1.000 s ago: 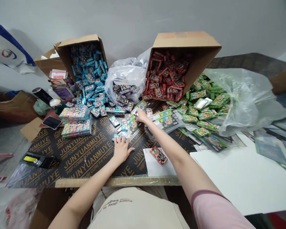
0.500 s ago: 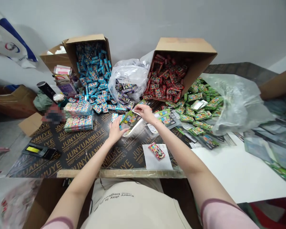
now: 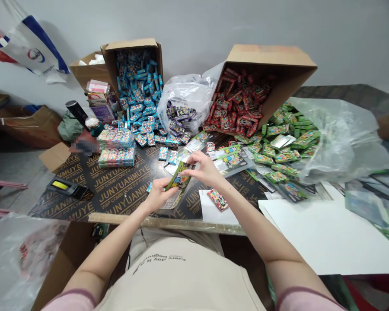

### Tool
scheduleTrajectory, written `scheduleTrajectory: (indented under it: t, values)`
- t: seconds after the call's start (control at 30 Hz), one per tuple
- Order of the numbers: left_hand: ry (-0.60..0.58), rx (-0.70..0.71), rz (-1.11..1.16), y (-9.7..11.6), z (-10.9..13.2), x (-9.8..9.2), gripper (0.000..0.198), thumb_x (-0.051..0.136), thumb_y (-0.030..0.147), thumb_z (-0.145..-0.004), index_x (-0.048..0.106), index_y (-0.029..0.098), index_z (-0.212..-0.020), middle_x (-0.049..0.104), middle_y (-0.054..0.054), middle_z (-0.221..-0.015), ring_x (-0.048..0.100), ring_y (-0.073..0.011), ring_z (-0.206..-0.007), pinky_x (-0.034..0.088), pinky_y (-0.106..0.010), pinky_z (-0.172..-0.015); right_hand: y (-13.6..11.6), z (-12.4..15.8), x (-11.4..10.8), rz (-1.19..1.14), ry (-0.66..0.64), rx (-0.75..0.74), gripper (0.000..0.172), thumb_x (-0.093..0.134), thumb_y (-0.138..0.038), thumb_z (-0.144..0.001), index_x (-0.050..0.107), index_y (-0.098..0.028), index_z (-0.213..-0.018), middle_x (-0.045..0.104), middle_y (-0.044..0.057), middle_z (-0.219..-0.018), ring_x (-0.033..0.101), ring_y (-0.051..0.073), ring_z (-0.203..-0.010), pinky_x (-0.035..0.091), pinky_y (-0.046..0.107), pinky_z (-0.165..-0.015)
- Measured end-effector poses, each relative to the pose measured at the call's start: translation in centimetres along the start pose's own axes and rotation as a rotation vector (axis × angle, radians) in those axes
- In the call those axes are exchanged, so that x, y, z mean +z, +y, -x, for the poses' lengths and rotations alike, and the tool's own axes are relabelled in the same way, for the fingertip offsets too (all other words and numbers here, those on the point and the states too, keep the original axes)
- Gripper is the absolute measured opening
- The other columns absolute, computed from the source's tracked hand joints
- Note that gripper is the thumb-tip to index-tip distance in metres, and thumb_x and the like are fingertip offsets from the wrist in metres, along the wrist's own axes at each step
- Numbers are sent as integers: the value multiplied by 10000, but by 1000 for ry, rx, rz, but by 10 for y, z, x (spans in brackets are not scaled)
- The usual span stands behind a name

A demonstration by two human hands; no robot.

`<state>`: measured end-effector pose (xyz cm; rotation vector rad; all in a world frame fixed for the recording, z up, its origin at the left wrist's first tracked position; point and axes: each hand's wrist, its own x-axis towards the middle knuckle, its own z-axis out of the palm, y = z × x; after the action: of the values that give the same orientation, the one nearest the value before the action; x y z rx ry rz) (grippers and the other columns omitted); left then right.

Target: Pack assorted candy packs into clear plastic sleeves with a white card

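Between my two hands a black and green printed plastic pouch (image 3: 179,176) is held up, tilted, above the dark printed board (image 3: 116,196). My left hand (image 3: 159,195) pinches its lower left edge. At the upper right side, my right hand (image 3: 203,167) grips the same pouch with thumb and fingers. Two small blue packets (image 3: 164,153) lie just beyond it. More flat pouches (image 3: 231,160) rest to the right of my right hand. Nearer me, a red packet (image 3: 218,199) lies on a white sheet (image 3: 205,211).
Cartons of blue packets (image 3: 138,95) and red packets (image 3: 240,103) stand tipped at the back, with a clear bag (image 3: 189,93) of purple packets between. Green packets (image 3: 285,134) spill from a bag at right. Stacked packs (image 3: 116,157) and a tape dispenser (image 3: 68,186) are at left.
The pouch has been lifted from the board and drawn nearer me, both hands now on it. Blue packets beside my left hand are uncovered. The view has shifted slightly left.
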<state>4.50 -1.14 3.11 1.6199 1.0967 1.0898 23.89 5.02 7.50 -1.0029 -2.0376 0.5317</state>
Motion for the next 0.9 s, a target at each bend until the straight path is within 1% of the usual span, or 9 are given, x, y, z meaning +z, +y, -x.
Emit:
scheduleTrajectory:
  t: [0.07, 0.23, 0.3, 0.4, 0.53, 0.6, 0.73, 0.83, 0.9]
  values:
    - [13, -74, 170, -7, 11, -1, 157, 725, 285, -661, 691, 151, -736, 618, -9, -711, 538, -155, -712, 414, -267, -711, -6, 11, 6, -20, -77, -46, 267, 747, -349, -771, 549, -191, -687, 590, 16, -736, 527, 180, -753, 390, 308, -722]
    - [-265, -311, 723, -22, 32, -1, 645, 772, 353, -576, 635, 204, -1189, 673, -82, -1085, 597, -262, -1022, 430, -364, -910, -18, 29, 17, 4, -229, -99, 120, 653, -281, -863, 582, -195, -818, 653, 30, -801, 554, 185, -791, 378, 346, -832]
    - [-282, -362, 750, -22, 38, -1, 670, 781, 350, -574, 628, 200, -1208, 670, -88, -1116, 600, -271, -1033, 425, -372, -923, -19, 31, 17, 4, -317, -78, 147, 659, -325, -859, 607, -199, -913, 667, 44, -868, 546, 195, -832, 397, 339, -824]
    - [-257, -372, 709, -15, 43, -3, 655, 797, 325, -573, 642, 178, -1193, 673, -85, -1137, 596, -268, -1047, 412, -352, -937, -21, 33, 12, -18, -444, -36, 425, 732, -440, -779, 617, -195, -1107, 674, 62, -939, 528, 209, -869, 428, 329, -803]
    - [-236, -405, 653, -6, 44, -3, 539, 800, 296, -595, 685, 143, -1098, 705, -82, -1072, 617, -235, -985, 431, -310, -889, -21, 33, 9, -94, -538, -20, 576, 765, -508, -716, 633, -201, -1185, 673, 43, -881, 547, 198, -828, 437, 355, -841]
    - [-167, -469, 660, -6, 44, -3, 477, 784, 314, -625, 692, 145, -1061, 720, -81, -1020, 640, -217, -907, 462, -311, -835, -17, 34, 13, -166, -417, 18, 580, 760, -511, -717, 635, -217, -1201, 671, 43, -898, 565, 203, -853, 446, 372, -857]
    - [-22, -587, 682, -9, 40, -6, 400, 741, 379, -673, 697, 103, -958, 733, -118, -921, 668, -205, -747, 514, -342, -747, 0, 41, 32, -349, 32, 240, 557, 752, -482, -725, 614, -251, -1213, 649, 74, -1099, 584, 231, -1016, 464, 402, -893]
    - [3, -594, 692, -10, 39, -8, 402, 739, 377, -660, 698, 91, -939, 732, -137, -929, 680, -219, -768, 526, -353, -764, 4, 50, 49, -495, 66, 403, 569, 762, -477, -696, 602, -241, -1188, 645, 91, -1116, 615, 232, -983, 514, 376, -797]
    - [-15, -606, 721, -10, 41, -8, 411, 722, 382, -657, 701, 104, -958, 728, -138, -977, 683, -240, -851, 521, -361, -813, -2, 55, 54, -410, 199, 393, 532, 770, -441, -693, 598, -228, -1149, 643, 89, -1081, 615, 227, -953, 517, 377, -794]
